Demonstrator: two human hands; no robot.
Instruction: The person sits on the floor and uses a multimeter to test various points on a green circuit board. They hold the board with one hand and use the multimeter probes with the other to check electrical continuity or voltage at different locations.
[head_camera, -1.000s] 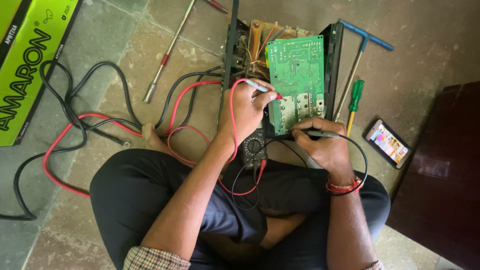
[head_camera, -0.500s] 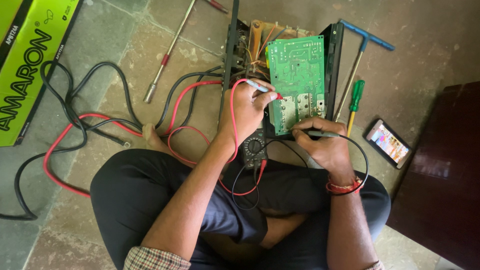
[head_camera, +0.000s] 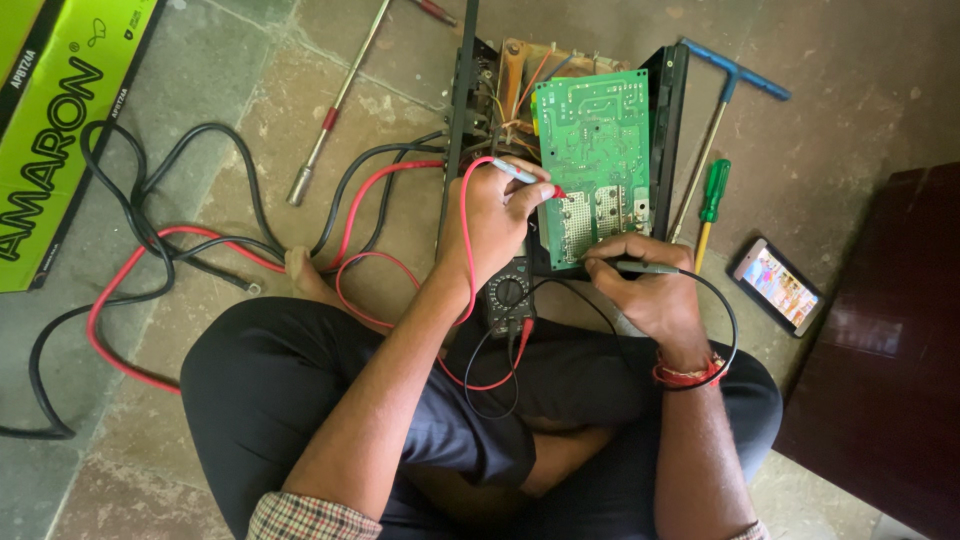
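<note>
On the floor, left hand (head_camera: 500, 215) pinches red probe (head_camera: 528, 178), right hand (head_camera: 645, 285) grips black probe (head_camera: 640, 267) (tips on board (head_camera: 592, 140)); steady contact advisable.

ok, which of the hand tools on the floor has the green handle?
The small green-handled screwdriver right of the green circuit board. The blue T-handle wrench and the long red-banded steel socket driver do not.
</note>
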